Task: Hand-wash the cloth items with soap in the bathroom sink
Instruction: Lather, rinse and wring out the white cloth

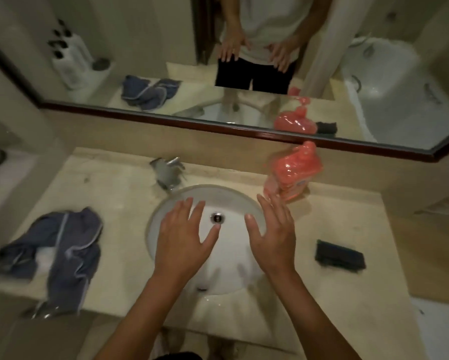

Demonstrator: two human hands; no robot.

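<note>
The fingers are held straight and spread on both the left hand (pixel 185 237) and the right hand (pixel 272 232), and nothing is held. Both are poised palm-down over the white sink basin (pixel 156 216). A crumpled blue cloth (pixel 62 253) is seen on the counter (pixel 119 198) at left, a pink soap bottle (pixel 293 172) behind right, a dark folded cloth (pixel 340 255) at right.

A wall mirror (pixel 140 48) reflects a white bathtub (pixel 400 100).
</note>
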